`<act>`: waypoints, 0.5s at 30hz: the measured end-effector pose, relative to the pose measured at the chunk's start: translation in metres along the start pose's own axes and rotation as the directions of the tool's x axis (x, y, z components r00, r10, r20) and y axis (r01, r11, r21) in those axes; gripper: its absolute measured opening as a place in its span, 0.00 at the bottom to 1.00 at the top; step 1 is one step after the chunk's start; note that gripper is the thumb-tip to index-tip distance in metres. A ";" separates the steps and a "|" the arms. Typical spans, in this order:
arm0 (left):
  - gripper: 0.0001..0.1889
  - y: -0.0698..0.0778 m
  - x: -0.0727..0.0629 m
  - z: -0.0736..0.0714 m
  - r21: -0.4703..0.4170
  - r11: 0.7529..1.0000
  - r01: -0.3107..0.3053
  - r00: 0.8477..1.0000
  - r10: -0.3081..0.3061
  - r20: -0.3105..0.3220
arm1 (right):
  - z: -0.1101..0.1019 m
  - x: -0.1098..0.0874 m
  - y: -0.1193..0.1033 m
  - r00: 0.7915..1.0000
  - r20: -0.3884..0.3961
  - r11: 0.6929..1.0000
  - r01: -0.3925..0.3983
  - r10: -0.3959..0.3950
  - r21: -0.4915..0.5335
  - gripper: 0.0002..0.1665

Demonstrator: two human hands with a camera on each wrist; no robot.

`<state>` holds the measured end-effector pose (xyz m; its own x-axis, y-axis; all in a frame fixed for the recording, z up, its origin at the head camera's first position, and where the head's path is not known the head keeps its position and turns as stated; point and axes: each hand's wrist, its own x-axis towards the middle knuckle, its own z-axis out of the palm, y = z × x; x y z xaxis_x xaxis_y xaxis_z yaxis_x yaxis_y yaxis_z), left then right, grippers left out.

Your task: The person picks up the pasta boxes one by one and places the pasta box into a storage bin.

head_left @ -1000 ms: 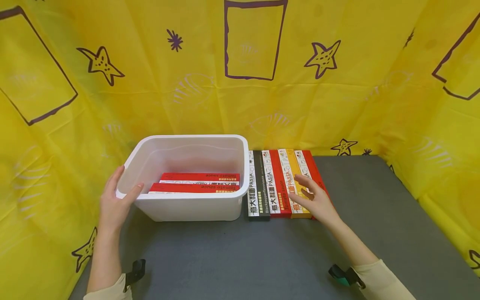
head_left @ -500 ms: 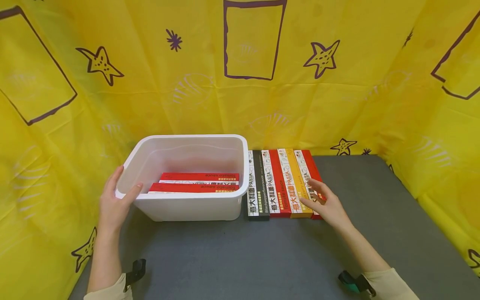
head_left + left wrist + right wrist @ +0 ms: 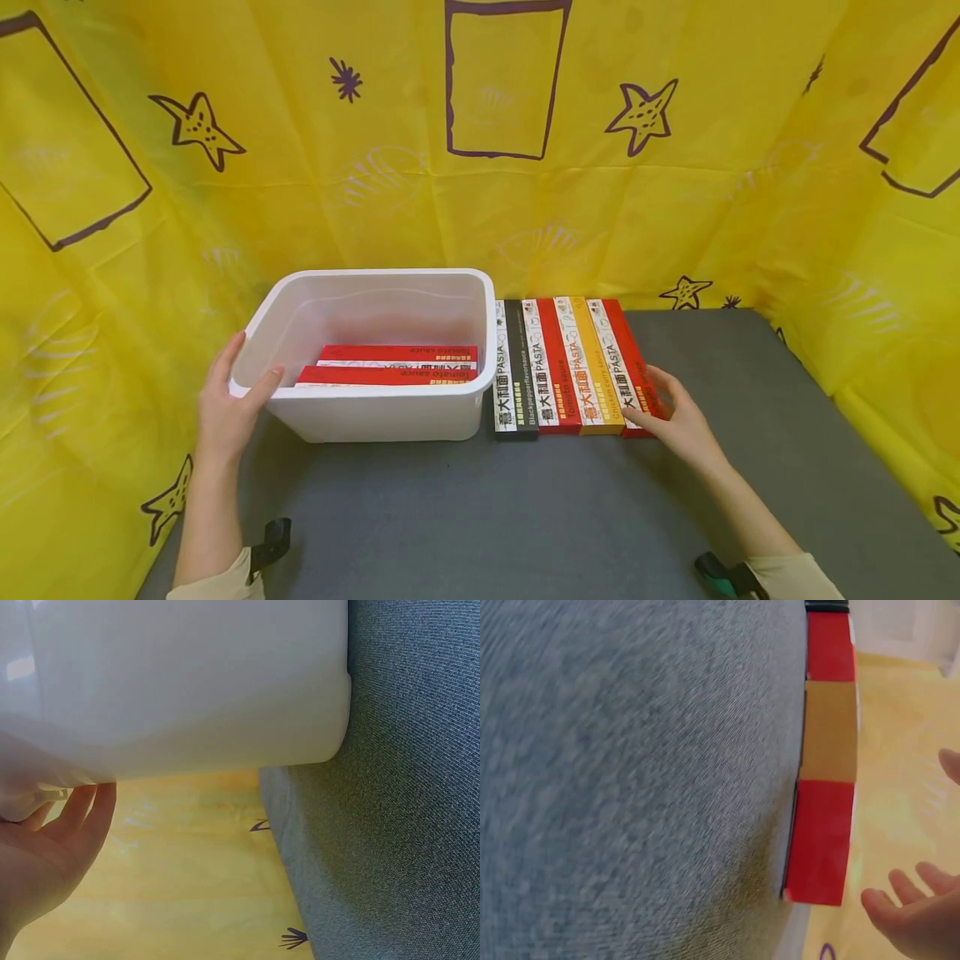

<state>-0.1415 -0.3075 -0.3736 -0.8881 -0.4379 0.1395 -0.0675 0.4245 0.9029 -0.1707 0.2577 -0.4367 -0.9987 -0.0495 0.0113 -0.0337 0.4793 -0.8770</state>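
Note:
A white plastic bin [image 3: 375, 417] stands left of centre in the head view. My left hand [image 3: 228, 408] holds its front left corner, thumb along the front rim and fingers at the left side; the left wrist view shows those fingers [image 3: 94, 814] under the rim. To the right of the bin, my right hand [image 3: 682, 421] hovers at the near end of a red tomato sauce pasta box [image 3: 618, 358], the rightmost in a row. Thumb and fingers spread apart over that box's two sides. In the right wrist view the fingertips [image 3: 881, 907] are apart from the red box.
Left of that red box lie a yellow chicken curry box [image 3: 592, 358], another red box [image 3: 551, 367] and a black pepper box [image 3: 517, 367], side by side. Red boxes [image 3: 390, 375] lie inside the bin. Yellow patterned cloth [image 3: 375, 200] hangs around the grey tabletop [image 3: 480, 517].
My right hand has moved right and lower, from above the yellow box to the rightmost red box. The left hand stays at the bin's corner.

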 end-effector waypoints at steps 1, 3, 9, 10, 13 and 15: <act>0.40 0.000 0.000 0.000 -0.004 1.000 0.003 1.000 -0.003 -0.001 | -0.001 0.000 0.001 1.000 0.001 1.000 -0.004 0.004 0.004 0.52; 0.40 0.000 -0.001 0.000 -0.004 1.000 0.010 1.000 -0.010 -0.005 | -0.002 0.000 0.004 1.000 0.004 1.000 -0.006 0.006 0.012 0.54; 0.39 0.000 -0.001 0.000 0.009 1.000 0.004 1.000 -0.004 -0.018 | -0.005 0.001 0.011 1.000 0.013 1.000 -0.009 0.009 -0.012 0.57; 0.39 0.000 -0.001 0.000 0.008 1.000 0.003 1.000 -0.003 -0.015 | -0.005 0.001 0.013 1.000 0.016 1.000 -0.012 0.012 -0.017 0.58; 0.39 0.000 0.000 0.000 0.005 1.000 0.002 1.000 -0.002 -0.009 | -0.005 0.001 0.018 0.999 0.031 0.999 -0.024 0.026 -0.034 0.59; 0.39 0.000 0.000 0.000 0.005 1.000 0.004 1.000 -0.004 -0.007 | -0.005 0.002 0.022 0.999 0.041 0.998 -0.027 0.029 -0.049 0.60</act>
<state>-0.1415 -0.3072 -0.3737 -0.8847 -0.4451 0.1384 -0.0737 0.4266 0.9014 -0.1735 0.2728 -0.4534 -0.9969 -0.0716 -0.0340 -0.0084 0.5226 -0.8525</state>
